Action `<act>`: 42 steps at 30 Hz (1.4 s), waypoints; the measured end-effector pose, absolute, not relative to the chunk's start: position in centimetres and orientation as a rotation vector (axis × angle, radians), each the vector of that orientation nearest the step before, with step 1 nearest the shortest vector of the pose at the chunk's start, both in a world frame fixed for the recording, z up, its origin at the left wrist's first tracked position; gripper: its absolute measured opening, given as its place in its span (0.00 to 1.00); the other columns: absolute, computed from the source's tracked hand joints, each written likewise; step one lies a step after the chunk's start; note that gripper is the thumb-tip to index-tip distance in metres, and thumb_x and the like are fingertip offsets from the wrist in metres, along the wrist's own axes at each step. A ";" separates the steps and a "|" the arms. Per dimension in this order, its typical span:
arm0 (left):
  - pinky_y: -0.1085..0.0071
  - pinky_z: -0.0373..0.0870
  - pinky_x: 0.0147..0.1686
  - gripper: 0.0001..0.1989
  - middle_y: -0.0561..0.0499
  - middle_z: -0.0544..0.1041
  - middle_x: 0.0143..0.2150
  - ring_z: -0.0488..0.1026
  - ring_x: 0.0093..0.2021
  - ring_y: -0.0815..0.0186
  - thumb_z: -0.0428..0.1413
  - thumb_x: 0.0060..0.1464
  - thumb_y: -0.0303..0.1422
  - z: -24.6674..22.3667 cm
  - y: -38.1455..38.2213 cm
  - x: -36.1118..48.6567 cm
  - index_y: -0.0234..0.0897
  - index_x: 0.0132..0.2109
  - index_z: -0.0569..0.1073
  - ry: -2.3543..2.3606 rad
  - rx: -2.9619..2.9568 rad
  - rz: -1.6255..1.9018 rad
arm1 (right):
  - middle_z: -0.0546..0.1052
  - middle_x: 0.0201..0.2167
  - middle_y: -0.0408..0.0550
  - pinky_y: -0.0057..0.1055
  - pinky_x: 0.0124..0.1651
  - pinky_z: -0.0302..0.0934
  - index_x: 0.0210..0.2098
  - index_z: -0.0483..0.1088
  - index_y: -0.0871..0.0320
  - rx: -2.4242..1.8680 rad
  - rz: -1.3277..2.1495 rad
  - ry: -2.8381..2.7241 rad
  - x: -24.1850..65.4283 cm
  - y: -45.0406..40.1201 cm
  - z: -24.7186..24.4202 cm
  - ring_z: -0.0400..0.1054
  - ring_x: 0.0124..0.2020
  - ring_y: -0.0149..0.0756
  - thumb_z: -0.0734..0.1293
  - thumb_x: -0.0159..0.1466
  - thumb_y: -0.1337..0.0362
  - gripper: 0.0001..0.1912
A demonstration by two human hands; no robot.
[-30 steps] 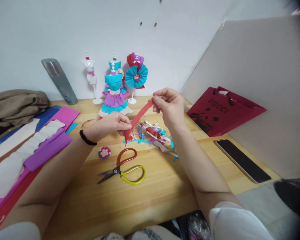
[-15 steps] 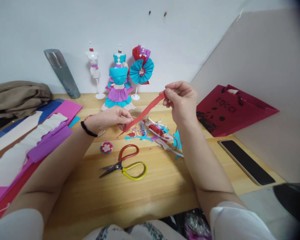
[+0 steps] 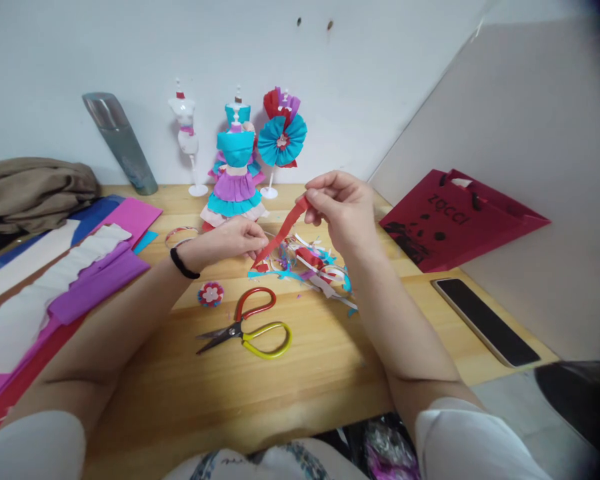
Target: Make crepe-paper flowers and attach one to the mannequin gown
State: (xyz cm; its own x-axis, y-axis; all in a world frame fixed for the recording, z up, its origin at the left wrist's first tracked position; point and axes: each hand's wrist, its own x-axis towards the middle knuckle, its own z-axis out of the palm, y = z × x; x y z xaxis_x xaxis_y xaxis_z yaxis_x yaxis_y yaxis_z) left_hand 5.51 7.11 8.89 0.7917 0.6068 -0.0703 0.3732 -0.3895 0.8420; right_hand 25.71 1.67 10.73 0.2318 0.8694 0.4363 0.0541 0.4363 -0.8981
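Over a wooden table (image 3: 330, 363), the left hand (image 3: 239, 238) and right hand (image 3: 347, 205) pinch a red strip (image 3: 286, 229) near its two ends — it slants up rightward above colourful scraps (image 3: 323, 285), beyond the scissors (image 3: 235, 329).

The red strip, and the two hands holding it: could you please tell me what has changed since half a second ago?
The right hand has moved left, nearer to the left hand, so the red strip spans a shorter gap. Nothing was taken or let go: both hands still hold the strip. The scissors, flower piece and phone stayed in place.
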 end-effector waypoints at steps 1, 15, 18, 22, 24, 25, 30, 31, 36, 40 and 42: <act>0.75 0.62 0.27 0.10 0.51 0.76 0.27 0.69 0.26 0.72 0.56 0.54 0.33 9.0 7.1 5.6 0.31 0.29 0.77 0.737 2.045 0.377 | 0.74 0.17 0.38 0.23 0.16 0.54 0.29 0.70 0.56 -0.974 0.735 -1.222 25.4 1.5 10.8 0.65 0.14 0.26 0.76 0.51 0.58 0.13; 0.67 0.74 0.44 0.09 0.46 0.81 0.39 0.79 0.41 0.63 0.62 0.49 0.30 11.9 4.2 5.8 0.32 0.39 0.77 0.425 1.764 0.610 | 0.76 0.18 0.40 0.23 0.18 0.57 0.32 0.72 0.59 -0.898 0.952 -1.305 23.4 -0.3 11.1 0.67 0.15 0.27 0.75 0.53 0.59 0.13; 0.72 0.74 0.36 0.05 0.48 0.80 0.30 0.77 0.31 0.68 0.62 0.51 0.29 12.0 4.2 5.6 0.31 0.35 0.77 0.473 1.686 0.565 | 0.76 0.19 0.41 0.23 0.18 0.57 0.32 0.72 0.59 -0.915 0.936 -1.294 23.3 -0.3 11.0 0.67 0.16 0.27 0.75 0.53 0.58 0.13; 0.74 0.73 0.32 0.08 0.49 0.79 0.26 0.75 0.27 0.71 0.61 0.53 0.31 12.0 4.4 5.1 0.31 0.28 0.75 0.432 1.646 0.550 | 0.76 0.20 0.41 0.24 0.19 0.57 0.32 0.71 0.58 -0.950 0.891 -1.293 23.3 0.0 10.8 0.66 0.16 0.27 0.75 0.53 0.57 0.13; 0.75 0.72 0.31 0.09 0.49 0.80 0.27 0.75 0.27 0.71 0.62 0.54 0.33 12.0 4.6 4.8 0.31 0.29 0.76 0.417 1.626 0.566 | 0.76 0.22 0.41 0.24 0.19 0.57 0.33 0.71 0.58 -0.979 0.876 -1.295 23.4 0.4 10.4 0.66 0.17 0.27 0.74 0.54 0.57 0.13; 0.76 0.72 0.31 0.09 0.48 0.80 0.28 0.75 0.27 0.71 0.62 0.54 0.33 12.1 4.7 4.7 0.31 0.30 0.77 0.419 1.610 0.591 | 0.76 0.22 0.41 0.25 0.20 0.57 0.33 0.70 0.57 -0.999 0.872 -1.309 23.5 0.7 10.2 0.65 0.17 0.27 0.73 0.55 0.57 0.12; 0.78 0.70 0.28 0.08 0.48 0.80 0.28 0.75 0.27 0.72 0.63 0.53 0.31 12.6 5.1 4.1 0.30 0.30 0.76 0.531 1.481 0.772 | 0.74 0.24 0.42 0.27 0.28 0.60 0.29 0.70 0.59 -1.139 1.018 -1.852 23.2 0.8 8.8 0.65 0.23 0.28 0.68 0.60 0.62 0.06; 0.79 0.69 0.27 0.07 0.47 0.80 0.28 0.75 0.26 0.72 0.63 0.53 0.31 12.8 5.1 4.0 0.30 0.30 0.76 0.562 1.456 0.795 | 0.74 0.25 0.42 0.27 0.30 0.59 0.29 0.71 0.59 -1.141 1.042 -2.095 22.9 0.6 8.6 0.65 0.25 0.29 0.67 0.60 0.64 0.05; 0.79 0.69 0.24 0.06 0.46 0.81 0.30 0.76 0.25 0.71 0.63 0.52 0.29 13.4 5.3 3.7 0.29 0.31 0.76 0.628 1.382 0.819 | 0.76 0.27 0.42 0.27 0.31 0.52 0.33 0.76 0.59 -1.078 1.060 -3.015 21.1 -0.3 8.1 0.64 0.28 0.29 0.71 0.59 0.66 0.04; 0.80 0.69 0.23 0.05 0.46 0.82 0.31 0.77 0.25 0.71 0.64 0.50 0.28 13.5 5.5 3.3 0.29 0.33 0.77 0.608 1.312 0.847 | 0.78 0.29 0.45 0.28 0.28 0.48 0.35 0.78 0.59 -1.293 0.860 -3.118 19.6 -0.7 7.7 0.66 0.28 0.31 0.72 0.58 0.62 0.08; 0.80 0.69 0.22 0.07 0.45 0.82 0.33 0.77 0.26 0.71 0.65 0.48 0.28 13.6 5.6 3.1 0.29 0.34 0.78 0.598 1.291 0.864 | 0.79 0.31 0.48 0.29 0.27 0.46 0.35 0.78 0.59 -1.336 0.754 -3.148 19.0 -1.0 7.4 0.68 0.29 0.33 0.72 0.57 0.62 0.09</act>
State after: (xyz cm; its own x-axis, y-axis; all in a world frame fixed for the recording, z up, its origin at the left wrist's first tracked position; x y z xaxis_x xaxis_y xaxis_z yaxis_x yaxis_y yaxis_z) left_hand 3.08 5.58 13.61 0.5643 0.8215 0.0823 -0.2119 0.0478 0.9761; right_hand 19.01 -0.99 7.37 -0.6539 0.5878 -0.4764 0.7398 0.6285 -0.2401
